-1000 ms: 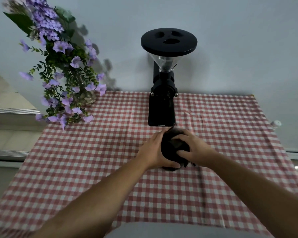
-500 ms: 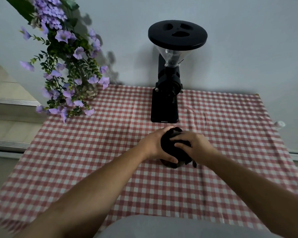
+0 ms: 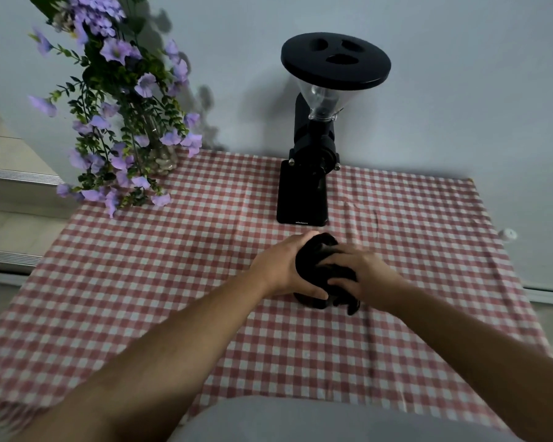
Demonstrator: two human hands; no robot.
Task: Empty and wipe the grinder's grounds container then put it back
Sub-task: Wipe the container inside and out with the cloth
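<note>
The black coffee grinder [image 3: 303,196] stands at the back of the table, with a clear hopper under a round black lid [image 3: 336,60]. Just in front of it, both hands hold a dark, round grounds container [image 3: 310,302] that rests on the tablecloth. My left hand [image 3: 283,266] grips its left side. My right hand [image 3: 366,275] presses a dark cloth [image 3: 351,306] over its top and right side. Cloth and container are both dark, so I cannot tell where one ends. The container's inside is hidden.
A red-and-white checked tablecloth [image 3: 173,266] covers the table. A glass vase of purple flowers [image 3: 125,122] stands at the back left. A small white object [image 3: 506,233] lies beyond the table's right edge. A pale wall is behind the table.
Both hands stay on the container in the same spot before the grinder. My right hand's fingers have shifted slightly on the cloth. The head view has moved a little.
</note>
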